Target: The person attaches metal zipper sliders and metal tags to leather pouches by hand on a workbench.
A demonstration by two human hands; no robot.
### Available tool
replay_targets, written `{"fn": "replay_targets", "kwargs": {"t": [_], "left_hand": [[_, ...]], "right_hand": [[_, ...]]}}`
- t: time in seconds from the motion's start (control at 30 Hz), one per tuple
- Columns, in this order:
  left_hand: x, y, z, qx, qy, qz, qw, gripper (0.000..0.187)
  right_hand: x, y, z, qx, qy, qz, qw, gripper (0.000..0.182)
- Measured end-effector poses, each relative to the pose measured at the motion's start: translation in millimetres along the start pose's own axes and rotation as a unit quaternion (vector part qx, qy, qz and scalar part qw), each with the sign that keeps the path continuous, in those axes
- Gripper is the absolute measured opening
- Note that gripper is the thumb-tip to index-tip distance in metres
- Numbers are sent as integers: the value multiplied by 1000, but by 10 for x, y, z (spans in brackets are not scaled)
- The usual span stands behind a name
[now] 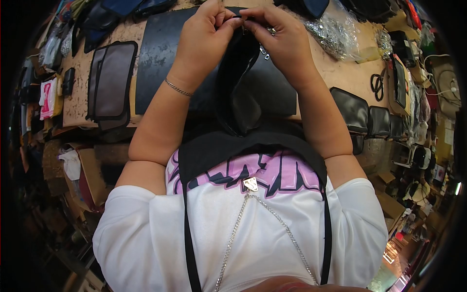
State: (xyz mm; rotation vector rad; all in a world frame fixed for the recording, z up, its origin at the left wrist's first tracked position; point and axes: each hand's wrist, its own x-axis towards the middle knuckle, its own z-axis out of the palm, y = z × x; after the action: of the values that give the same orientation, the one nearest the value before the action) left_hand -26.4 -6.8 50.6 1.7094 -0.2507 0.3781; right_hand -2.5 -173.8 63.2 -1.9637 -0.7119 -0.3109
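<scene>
My left hand (210, 28) and my right hand (279, 33) meet at the top of the view, fingertips nearly touching. Between them they pinch the upper end of a black leather-like piece (247, 102), which hangs down in a curved fold towards my apron. Small silver metal parts that look like zipper sliders (264, 52) show below my right fingers, and more metal glints against that palm. Exactly what the fingertips grip is partly hidden. Beneath both forearms lies a dark flat mat (163, 58) on the worktable.
Dark flat panels (114, 80) lie stacked at the left. A clear plastic bag of metal parts (335, 36) sits at the upper right. Black pouch-like pieces (349, 108) line the table's right front edge, near a black cord loop (377, 85). Clutter crowds both sides.
</scene>
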Motion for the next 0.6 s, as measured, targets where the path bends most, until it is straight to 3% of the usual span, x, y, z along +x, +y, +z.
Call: {"fn": "replay_targets", "kwargs": {"t": [0.1,0.23,0.33,0.43,0.53,0.6], "left_hand": [[-7,61,-17,53,-1,-28,998,23],[-36,-24,9,-50,16,-40,998,19],[-48,-44,12,-93,20,-54,994,17],[-33,-86,-77,-99,10,-10,995,16],[-14,-139,-145,-50,-9,71,996,20],[-74,-31,-133,17,-7,103,995,20]], "right_hand": [[-21,-22,16,-44,1,-32,999,17],[-51,116,92,-128,30,-115,985,16],[-92,92,99,-120,38,-115,985,14],[-157,87,187,75,47,30,996,20],[-184,69,236,195,60,100,974,30],[-201,129,235,219,61,96,969,32]]}}
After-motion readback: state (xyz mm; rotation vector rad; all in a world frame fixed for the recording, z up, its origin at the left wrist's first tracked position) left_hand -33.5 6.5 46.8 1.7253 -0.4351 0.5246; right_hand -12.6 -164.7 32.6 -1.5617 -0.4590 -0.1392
